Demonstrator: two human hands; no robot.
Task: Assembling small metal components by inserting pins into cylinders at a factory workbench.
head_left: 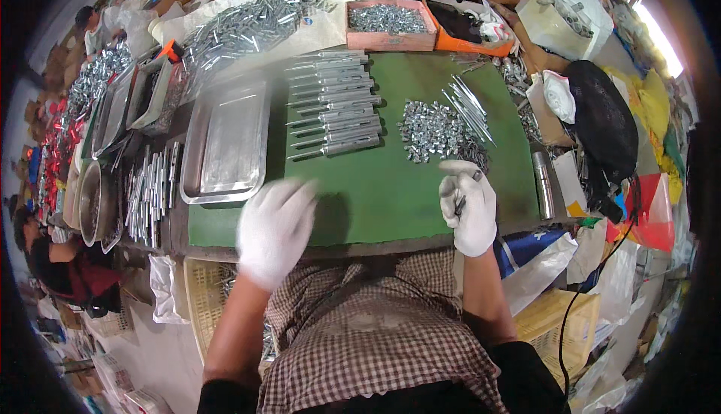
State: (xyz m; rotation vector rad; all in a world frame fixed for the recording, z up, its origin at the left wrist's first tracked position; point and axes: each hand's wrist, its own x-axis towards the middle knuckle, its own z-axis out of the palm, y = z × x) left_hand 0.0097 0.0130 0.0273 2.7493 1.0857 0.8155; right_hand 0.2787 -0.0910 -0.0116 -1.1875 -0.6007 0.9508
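Observation:
My left hand [276,228], in a white glove, hovers over the near edge of the green work mat [368,215], right by the corner of an oblong steel tray [191,157]. Its fingers are stretched out and slightly blurred, with nothing visible in them. My right hand [473,215], also gloved, is curled around a small dark metal piece [460,205], partly hidden by the fingers. Just beyond it lie a heap of short shiny metal fittings [433,130], a pile of thin dark pins [472,151] and several long slim rods [470,106]. Pointed metal tool shafts [338,106] form a column on the mat.
Long metal tubes [150,196] and a round metal bowl [96,200] sit at the left. Behind the mat are a pink box of small parts [390,40] and an orange tray [481,47]. A metal cylinder [543,185] stands at the right edge. Other people [64,260] are far left.

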